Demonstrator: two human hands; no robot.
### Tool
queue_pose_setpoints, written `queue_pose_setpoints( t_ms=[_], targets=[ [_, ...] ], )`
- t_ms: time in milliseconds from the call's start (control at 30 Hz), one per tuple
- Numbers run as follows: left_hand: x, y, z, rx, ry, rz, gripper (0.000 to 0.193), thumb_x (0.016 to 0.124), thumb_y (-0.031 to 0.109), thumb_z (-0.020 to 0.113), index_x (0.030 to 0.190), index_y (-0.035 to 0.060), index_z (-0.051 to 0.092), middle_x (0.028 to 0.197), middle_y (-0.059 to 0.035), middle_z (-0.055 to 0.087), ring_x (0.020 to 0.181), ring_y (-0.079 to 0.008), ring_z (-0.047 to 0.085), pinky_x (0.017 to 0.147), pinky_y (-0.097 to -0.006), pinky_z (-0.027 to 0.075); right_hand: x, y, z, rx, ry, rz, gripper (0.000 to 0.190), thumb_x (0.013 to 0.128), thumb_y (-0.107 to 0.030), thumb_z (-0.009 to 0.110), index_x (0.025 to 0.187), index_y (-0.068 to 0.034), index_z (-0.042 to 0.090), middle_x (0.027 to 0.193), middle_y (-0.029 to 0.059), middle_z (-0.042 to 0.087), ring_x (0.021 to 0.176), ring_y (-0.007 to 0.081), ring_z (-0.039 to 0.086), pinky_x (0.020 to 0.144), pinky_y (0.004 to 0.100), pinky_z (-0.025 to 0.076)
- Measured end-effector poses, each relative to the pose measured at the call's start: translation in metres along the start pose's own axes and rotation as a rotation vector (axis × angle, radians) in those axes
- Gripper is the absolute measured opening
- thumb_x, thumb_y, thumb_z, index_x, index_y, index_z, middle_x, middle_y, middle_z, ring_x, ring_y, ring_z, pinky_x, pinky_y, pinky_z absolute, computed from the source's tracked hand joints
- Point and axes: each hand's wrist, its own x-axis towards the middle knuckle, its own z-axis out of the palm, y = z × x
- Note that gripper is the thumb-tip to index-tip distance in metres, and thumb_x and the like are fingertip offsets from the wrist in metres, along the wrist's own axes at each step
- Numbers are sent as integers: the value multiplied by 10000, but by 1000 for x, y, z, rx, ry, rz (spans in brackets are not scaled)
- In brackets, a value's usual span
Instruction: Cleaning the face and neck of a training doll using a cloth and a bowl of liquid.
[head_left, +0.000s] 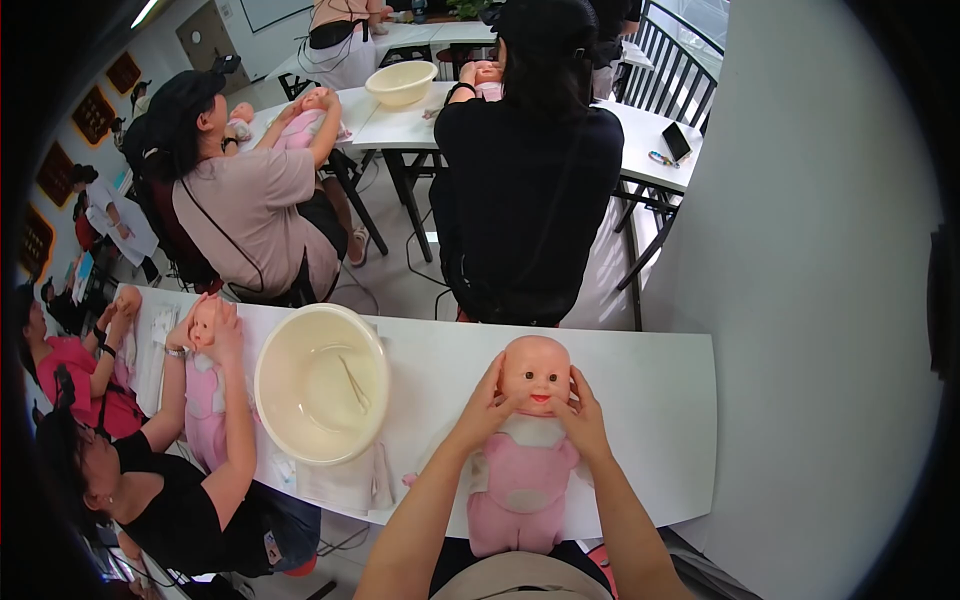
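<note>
A baby doll (535, 367) lies face up on the white table (645, 420), its feet toward me. It wears a pink and white cloth outfit (525, 472). My left hand (486, 401) cups one side of the doll's head, with the thumb by the cheek near the mouth. On the other side my right hand (586, 416) does the same, fingers along the head and thumb near the chin. Both hands touch the head, which rests between them. The back of the head is hidden.
Left of the doll stands a cream plastic basin (322, 382) holding a thin tweezer-like tool (354, 384). A folded cloth (345, 480) lies beside it. A person (172, 480) at my left handles another doll (204, 390). More people sit ahead. A wall (810, 300) rises at right.
</note>
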Motion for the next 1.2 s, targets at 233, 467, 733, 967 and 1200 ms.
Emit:
queue_pose_setpoints(
  t_ms=[233,467,733,967,1200],
  targets=[
    [-2,4,0,65,-45,40,919,740,196,754,1412,-18,165,1372,-168,329,1224,-236,410,940,-322,421,-4,-19,9,-108,31,-22,783,744,-195,737,1355,43,310,1261,181,468,1123,239,502,894,328,441],
    [0,-10,0,243,-23,175,1036,643,240,814,1394,-49,162,1364,-210,335,1271,-293,359,1013,-361,356,-1,-9,9,-114,52,-78,802,737,-210,747,1348,62,304,1254,185,470,1119,237,502,888,318,433],
    [1,-14,-1,387,13,228,1028,625,208,804,1400,-21,167,1370,-206,325,1273,-316,353,1018,-371,354,-3,-12,10,-201,3,-163,845,729,-201,752,1354,86,262,1305,209,419,1178,255,459,944,326,402],
    [-1,-4,1,309,-20,153,1021,631,224,806,1397,-20,176,1380,-202,318,1276,-307,352,1006,-375,373,-4,-18,5,-191,-18,-63,811,769,-200,714,1378,61,248,1335,191,404,1169,248,469,946,324,405],
    [5,-7,7,431,73,196,1028,665,194,810,1422,-13,145,1365,-175,356,1197,-255,443,939,-326,423,0,-4,1,38,-22,11,778,799,-212,684,1389,42,247,1353,170,399,1152,235,477,936,315,413]
  ],
)
